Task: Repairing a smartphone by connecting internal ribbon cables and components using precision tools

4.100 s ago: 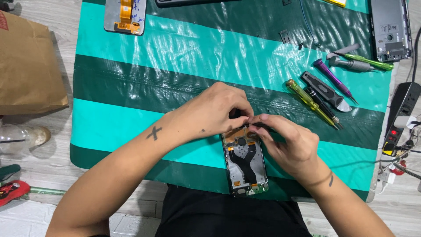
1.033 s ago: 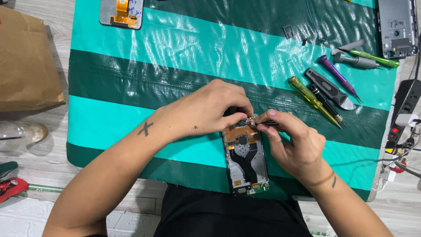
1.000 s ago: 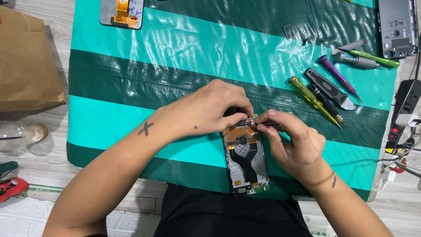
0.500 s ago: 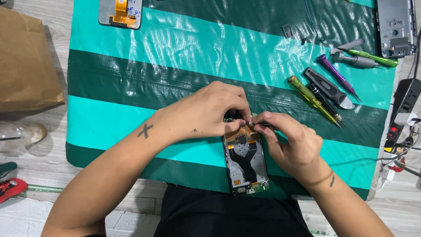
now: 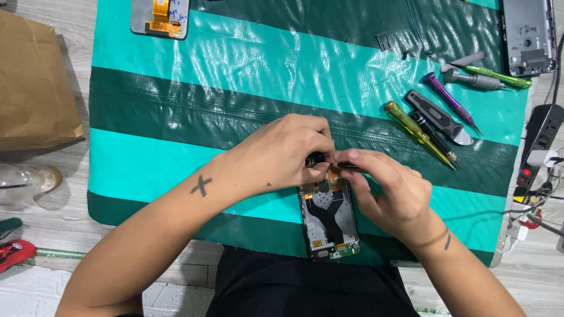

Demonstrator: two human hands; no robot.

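Black-framed opened phone (image 5: 329, 220) shows bare circuitry, both hands' fingers (image 5: 320, 154) pinching its top.

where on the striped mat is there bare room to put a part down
Most bare room is the teal-and-green striped mat between the screen panel with the orange flex and the small grey tray. Also free: left of the left hand. Crowded: screwdrivers at right, opened phone.

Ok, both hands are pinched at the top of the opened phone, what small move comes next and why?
Probably lift the pinched part gently straight up. The left hand and right hand meet fingertip to fingertip over the top end of the opened phone, which lies flat on the striped mat.
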